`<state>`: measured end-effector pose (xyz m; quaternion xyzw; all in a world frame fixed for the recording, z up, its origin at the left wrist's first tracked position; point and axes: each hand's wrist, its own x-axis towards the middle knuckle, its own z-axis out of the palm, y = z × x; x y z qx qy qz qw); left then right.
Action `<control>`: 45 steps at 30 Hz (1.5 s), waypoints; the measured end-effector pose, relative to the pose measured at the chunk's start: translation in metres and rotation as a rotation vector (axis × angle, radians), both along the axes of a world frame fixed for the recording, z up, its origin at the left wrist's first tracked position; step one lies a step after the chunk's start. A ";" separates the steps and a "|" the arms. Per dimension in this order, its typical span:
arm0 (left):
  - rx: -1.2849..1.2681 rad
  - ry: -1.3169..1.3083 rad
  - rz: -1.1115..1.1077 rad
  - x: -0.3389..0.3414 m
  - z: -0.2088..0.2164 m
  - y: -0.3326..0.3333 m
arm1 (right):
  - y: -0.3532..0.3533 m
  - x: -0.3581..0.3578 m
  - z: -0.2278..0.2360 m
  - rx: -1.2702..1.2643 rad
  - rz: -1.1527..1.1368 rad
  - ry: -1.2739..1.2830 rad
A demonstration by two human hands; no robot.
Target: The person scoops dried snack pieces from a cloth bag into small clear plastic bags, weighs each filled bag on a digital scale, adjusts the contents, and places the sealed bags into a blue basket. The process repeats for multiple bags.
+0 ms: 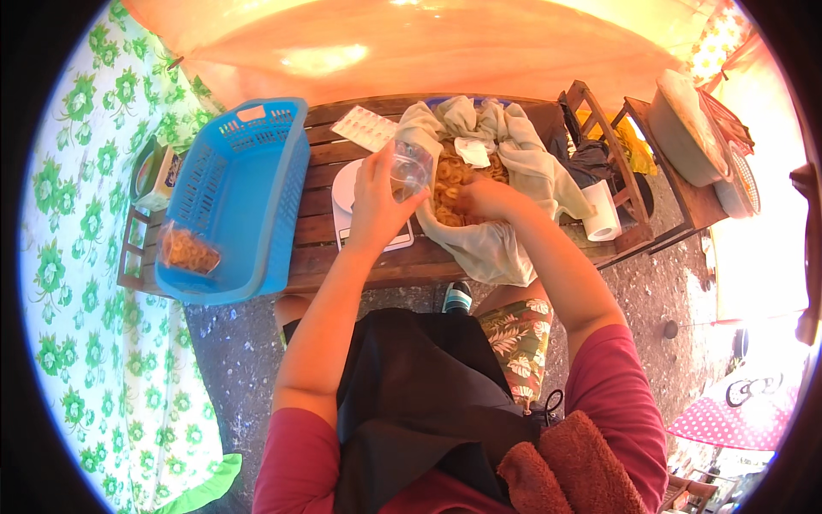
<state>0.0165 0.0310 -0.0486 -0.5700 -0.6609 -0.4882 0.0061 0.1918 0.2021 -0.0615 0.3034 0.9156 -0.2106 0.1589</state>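
My left hand (383, 201) is closed on a clear plastic bag (413, 171), raised above a white kitchen scale (342, 188). Beside it, my right hand (486, 201) reaches down into a heap of golden-brown, ring-shaped snacks (448, 184). Its fingertips are blurred and partly hidden among the snacks, so their grip does not show. A pale cloth (535, 158) lines the container around the heap. On top of the snacks lies a small white packet or scrap (472, 152).
A blue plastic basket (227, 184) on the left holds one filled clear bag of snacks (188, 251). Behind the scale lies a white tray-like sheet (366, 128). A paper roll (602, 214) stands right on the slatted wooden table (321, 257), near a wooden frame (612, 154) and stacked basins (687, 137).
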 end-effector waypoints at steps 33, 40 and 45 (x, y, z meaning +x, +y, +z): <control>-0.031 0.008 -0.042 0.010 0.002 0.003 | 0.019 -0.025 -0.027 0.180 0.063 0.516; -0.044 -0.010 -0.033 0.002 0.006 -0.004 | 0.028 -0.032 -0.018 -0.096 -0.278 0.436; -0.089 -0.002 -0.032 0.007 0.002 0.001 | 0.036 -0.016 -0.015 -0.944 -0.659 0.857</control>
